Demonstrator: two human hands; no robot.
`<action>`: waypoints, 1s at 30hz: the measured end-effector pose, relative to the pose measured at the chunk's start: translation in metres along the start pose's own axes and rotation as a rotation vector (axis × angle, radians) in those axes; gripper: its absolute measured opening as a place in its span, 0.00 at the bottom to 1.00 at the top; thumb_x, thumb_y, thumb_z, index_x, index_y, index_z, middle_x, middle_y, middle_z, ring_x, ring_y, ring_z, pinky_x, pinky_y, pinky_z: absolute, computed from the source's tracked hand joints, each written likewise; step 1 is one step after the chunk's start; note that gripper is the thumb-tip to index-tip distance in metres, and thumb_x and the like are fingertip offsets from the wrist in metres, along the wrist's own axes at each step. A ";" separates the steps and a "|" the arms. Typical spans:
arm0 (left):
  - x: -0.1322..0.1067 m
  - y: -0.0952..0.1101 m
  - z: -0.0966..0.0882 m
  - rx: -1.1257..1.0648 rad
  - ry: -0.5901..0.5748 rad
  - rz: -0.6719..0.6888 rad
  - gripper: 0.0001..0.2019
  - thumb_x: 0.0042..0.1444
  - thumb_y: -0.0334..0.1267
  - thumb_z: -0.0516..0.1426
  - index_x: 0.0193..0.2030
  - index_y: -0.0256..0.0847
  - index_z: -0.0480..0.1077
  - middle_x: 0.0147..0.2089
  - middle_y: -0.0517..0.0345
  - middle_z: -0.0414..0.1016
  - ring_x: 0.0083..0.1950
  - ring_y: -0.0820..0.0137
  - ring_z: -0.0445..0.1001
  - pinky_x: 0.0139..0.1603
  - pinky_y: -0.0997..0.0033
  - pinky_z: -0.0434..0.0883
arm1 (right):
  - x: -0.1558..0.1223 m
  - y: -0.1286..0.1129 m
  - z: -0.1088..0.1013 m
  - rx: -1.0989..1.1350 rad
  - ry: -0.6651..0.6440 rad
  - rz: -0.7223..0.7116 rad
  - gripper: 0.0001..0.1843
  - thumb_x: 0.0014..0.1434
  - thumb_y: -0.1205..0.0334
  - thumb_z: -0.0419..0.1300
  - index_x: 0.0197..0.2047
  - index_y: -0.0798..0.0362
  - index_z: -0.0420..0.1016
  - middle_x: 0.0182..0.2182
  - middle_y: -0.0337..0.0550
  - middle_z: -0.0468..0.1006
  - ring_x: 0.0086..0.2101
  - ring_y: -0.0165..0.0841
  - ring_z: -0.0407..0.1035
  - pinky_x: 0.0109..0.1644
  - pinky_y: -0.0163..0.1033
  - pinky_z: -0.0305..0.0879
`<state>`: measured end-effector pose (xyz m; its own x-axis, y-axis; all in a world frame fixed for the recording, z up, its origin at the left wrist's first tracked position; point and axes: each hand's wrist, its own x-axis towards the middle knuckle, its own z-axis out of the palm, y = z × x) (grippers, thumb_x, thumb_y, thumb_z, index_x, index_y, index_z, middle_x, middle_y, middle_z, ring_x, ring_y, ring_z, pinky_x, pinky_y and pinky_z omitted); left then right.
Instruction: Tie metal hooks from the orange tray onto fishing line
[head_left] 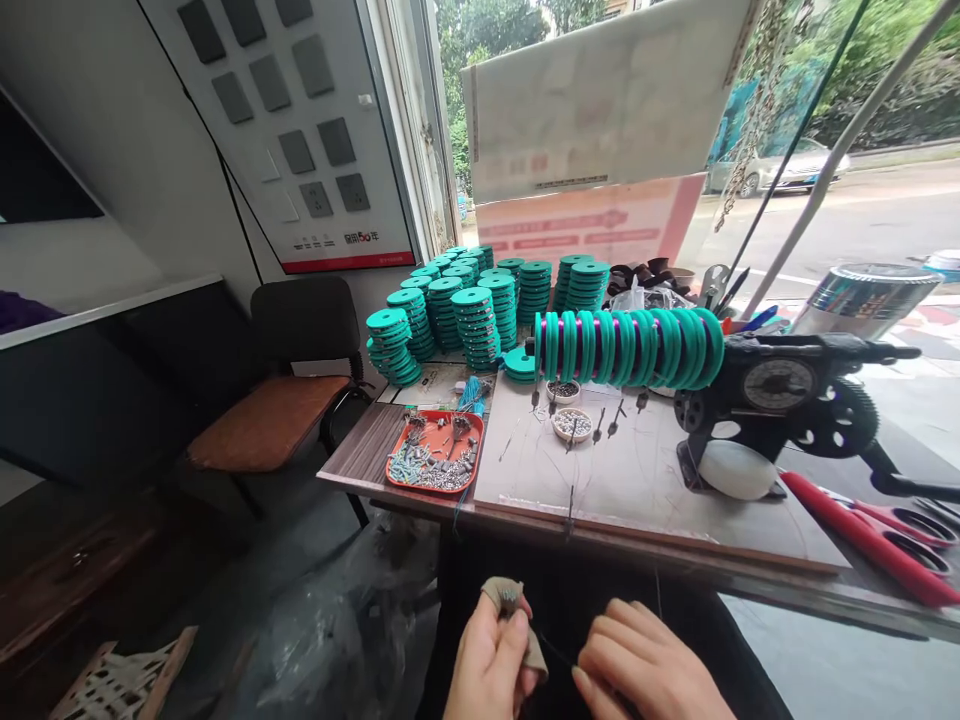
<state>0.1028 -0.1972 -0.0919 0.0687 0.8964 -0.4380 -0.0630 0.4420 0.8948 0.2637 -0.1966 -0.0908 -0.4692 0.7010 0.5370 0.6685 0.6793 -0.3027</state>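
Beige cloth scrap [534, 654] looks matt, slightly rough; stacked green round spools [474, 320] smooth plastic; orange square tray [438, 434] glossy plastic; black geared winder [780, 385] dark metal; brown tabletop [358, 457] smooth wood-grain.

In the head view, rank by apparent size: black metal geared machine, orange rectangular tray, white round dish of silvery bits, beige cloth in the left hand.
1. Machine
2. Tray
3. Dish
Cloth unranked: nearer the camera, partly covered.

Bare fingers [626, 645] and matt black legwear [570, 590] (seams and folds too dark for any detail).
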 end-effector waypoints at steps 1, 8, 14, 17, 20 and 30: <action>0.000 -0.001 0.001 0.005 0.039 0.018 0.24 0.41 0.60 0.58 0.32 0.39 0.67 0.17 0.69 0.56 0.18 0.81 0.48 0.17 0.79 0.42 | -0.002 0.000 0.002 0.009 -0.006 0.006 0.14 0.59 0.70 0.51 0.23 0.51 0.60 0.19 0.33 0.67 0.22 0.27 0.63 0.28 0.31 0.59; 0.007 -0.007 0.002 0.092 0.085 0.127 0.23 0.42 0.61 0.57 0.25 0.39 0.64 0.16 0.68 0.57 0.19 0.79 0.54 0.21 0.78 0.52 | 0.000 -0.003 -0.001 0.005 0.071 0.002 0.12 0.57 0.72 0.52 0.23 0.51 0.60 0.18 0.33 0.66 0.23 0.28 0.62 0.29 0.32 0.58; 0.006 -0.015 0.003 0.280 0.137 0.237 0.20 0.47 0.58 0.55 0.25 0.40 0.64 0.16 0.65 0.60 0.19 0.74 0.57 0.18 0.77 0.54 | 0.003 -0.007 0.000 -0.022 0.095 -0.015 0.14 0.58 0.71 0.51 0.21 0.52 0.60 0.18 0.34 0.65 0.22 0.27 0.60 0.28 0.33 0.56; 0.005 -0.016 0.003 0.328 0.181 0.255 0.18 0.48 0.56 0.55 0.25 0.41 0.66 0.18 0.63 0.61 0.21 0.73 0.59 0.19 0.76 0.56 | 0.003 -0.008 0.001 -0.022 0.095 -0.014 0.14 0.58 0.72 0.51 0.21 0.52 0.60 0.18 0.34 0.65 0.22 0.27 0.59 0.28 0.32 0.56; 0.005 -0.018 0.002 0.343 0.181 0.284 0.18 0.49 0.55 0.55 0.24 0.41 0.66 0.18 0.64 0.60 0.19 0.74 0.58 0.19 0.76 0.57 | 0.003 -0.007 0.000 -0.018 0.101 -0.018 0.14 0.58 0.72 0.51 0.22 0.52 0.60 0.18 0.34 0.65 0.22 0.27 0.59 0.28 0.32 0.56; 0.002 -0.024 0.001 0.654 0.312 0.360 0.17 0.52 0.52 0.51 0.31 0.42 0.72 0.22 0.55 0.71 0.27 0.64 0.69 0.30 0.69 0.63 | 0.005 -0.006 0.004 -0.074 0.138 0.022 0.15 0.58 0.71 0.50 0.21 0.52 0.59 0.17 0.34 0.65 0.21 0.27 0.59 0.28 0.34 0.54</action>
<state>0.1055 -0.2059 -0.1146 -0.1318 0.9908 -0.0307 0.5734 0.1015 0.8130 0.2546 -0.1962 -0.0896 -0.3738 0.6753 0.6358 0.7208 0.6429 -0.2591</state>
